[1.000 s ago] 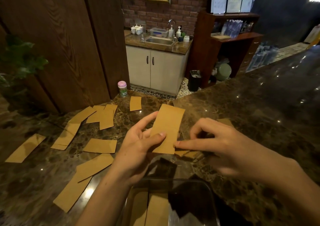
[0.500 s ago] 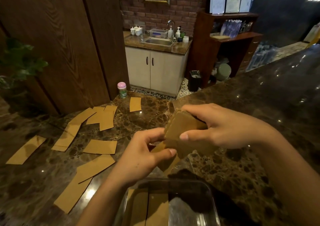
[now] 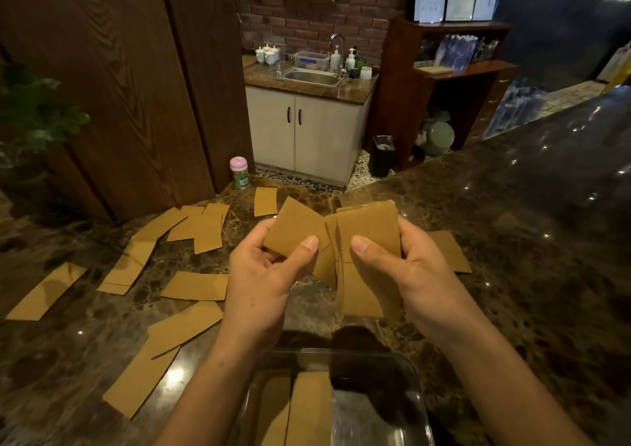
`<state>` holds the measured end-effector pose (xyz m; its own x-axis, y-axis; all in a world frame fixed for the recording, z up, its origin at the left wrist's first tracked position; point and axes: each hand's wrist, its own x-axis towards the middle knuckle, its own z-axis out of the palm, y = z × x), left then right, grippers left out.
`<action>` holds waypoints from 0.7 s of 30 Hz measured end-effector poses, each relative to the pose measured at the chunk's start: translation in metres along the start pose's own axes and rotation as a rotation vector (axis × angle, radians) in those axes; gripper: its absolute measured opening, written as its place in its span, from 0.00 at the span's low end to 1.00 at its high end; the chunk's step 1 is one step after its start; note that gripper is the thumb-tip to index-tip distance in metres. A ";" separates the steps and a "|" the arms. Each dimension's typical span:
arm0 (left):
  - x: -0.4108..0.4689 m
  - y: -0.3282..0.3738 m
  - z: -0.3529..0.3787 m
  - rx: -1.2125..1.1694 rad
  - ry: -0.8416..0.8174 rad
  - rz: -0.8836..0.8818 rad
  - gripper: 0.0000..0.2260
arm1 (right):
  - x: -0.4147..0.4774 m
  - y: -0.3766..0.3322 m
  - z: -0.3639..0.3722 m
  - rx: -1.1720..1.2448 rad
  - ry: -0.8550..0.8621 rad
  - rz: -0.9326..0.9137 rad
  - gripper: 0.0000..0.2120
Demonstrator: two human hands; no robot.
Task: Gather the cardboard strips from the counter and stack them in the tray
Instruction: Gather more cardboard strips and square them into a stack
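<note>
Both hands hold brown cardboard strips above the dark marble counter. My left hand pinches one strip by thumb and fingers. My right hand grips a small bunch of strips that hang down toward the tray. The clear tray sits at the bottom centre with two strips lying in it. Several more strips lie on the counter to the left, and one lies to the right behind my right hand.
A small jar with a pink lid stands at the counter's far edge. A wooden panel wall rises behind the left strips, with a plant at far left. Beyond the counter are a sink cabinet and shelves.
My right hand lifted strips off the counter and brought them up beside the strip in my left hand. Both hands now hold their cardboard higher, side by side.
</note>
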<state>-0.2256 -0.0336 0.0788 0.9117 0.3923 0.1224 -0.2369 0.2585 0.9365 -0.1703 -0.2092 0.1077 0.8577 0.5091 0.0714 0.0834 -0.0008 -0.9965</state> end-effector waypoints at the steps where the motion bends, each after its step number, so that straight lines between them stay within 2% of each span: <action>1: 0.001 -0.001 -0.002 0.053 -0.027 0.010 0.11 | 0.001 0.001 -0.001 0.033 -0.013 0.011 0.17; 5: -0.002 0.002 0.003 0.120 -0.143 0.016 0.12 | 0.002 0.008 0.003 0.194 -0.041 0.012 0.19; 9: -0.011 0.001 0.020 0.020 -0.152 -0.167 0.14 | -0.004 0.021 0.023 0.279 -0.047 0.009 0.21; 11: -0.018 -0.002 0.024 -0.141 -0.166 -0.287 0.22 | -0.004 0.029 0.033 0.175 -0.036 -0.031 0.22; 13: -0.023 -0.006 0.024 -0.237 -0.197 -0.371 0.25 | -0.005 0.035 0.035 -0.064 -0.019 -0.103 0.26; 15: -0.026 -0.002 0.020 -0.182 -0.246 -0.395 0.24 | -0.006 0.040 0.033 -0.298 0.025 -0.174 0.31; 17: -0.031 -0.009 0.012 -0.087 -0.288 -0.370 0.27 | -0.013 0.044 0.029 -0.338 0.035 -0.237 0.31; 19: -0.040 -0.010 0.005 -0.019 -0.281 -0.370 0.28 | -0.026 0.047 0.022 -0.410 -0.024 -0.252 0.32; 21: -0.040 -0.016 0.004 -0.049 -0.284 -0.400 0.24 | -0.043 0.047 0.016 -0.481 -0.179 -0.195 0.38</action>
<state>-0.2570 -0.0569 0.0607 0.9883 -0.0007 -0.1523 0.1409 0.3833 0.9128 -0.2113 -0.2173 0.0567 0.7067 0.6778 0.2029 0.4910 -0.2633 -0.8304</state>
